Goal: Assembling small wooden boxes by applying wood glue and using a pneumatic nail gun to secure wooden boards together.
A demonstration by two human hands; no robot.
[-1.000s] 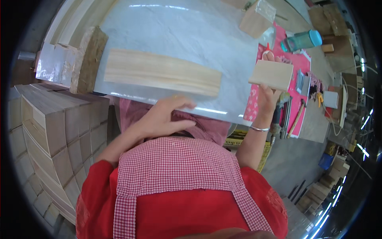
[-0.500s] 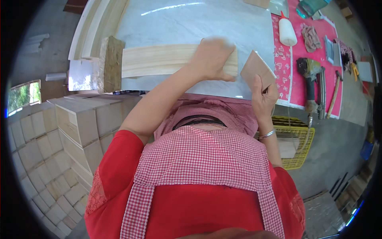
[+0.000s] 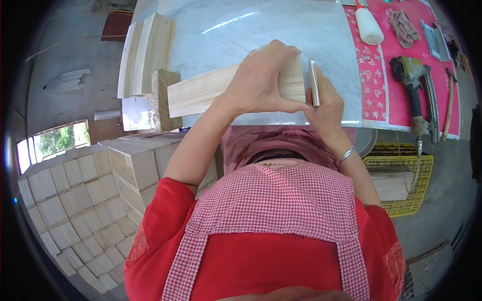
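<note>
A pale wooden board (image 3: 198,90) lies lengthwise on the marbled tabletop, its left end close to a rough wooden block (image 3: 165,95). My left hand (image 3: 258,80) spans the board near its right end, thumb on the near edge and fingers over the far edge. In my right hand (image 3: 326,108) is a thin wooden panel (image 3: 314,83), seen edge-on and upright. The panel stands just beyond the board's right end, with a narrow gap between them. My right fingers are partly hidden behind the panel.
Long wooden strips (image 3: 148,55) stand at the table's left. On the pink cloth to the right are a white squeeze bottle (image 3: 369,27), a rag (image 3: 403,27), a nail gun (image 3: 414,88) and a hammer (image 3: 448,103). Below are a yellow basket (image 3: 420,185) and stacked wooden boxes (image 3: 80,200).
My right hand has turned the panel from showing its broad face to edge-on and brought it left to the board's end. My left hand now grips across the board. The whole view has shifted.
</note>
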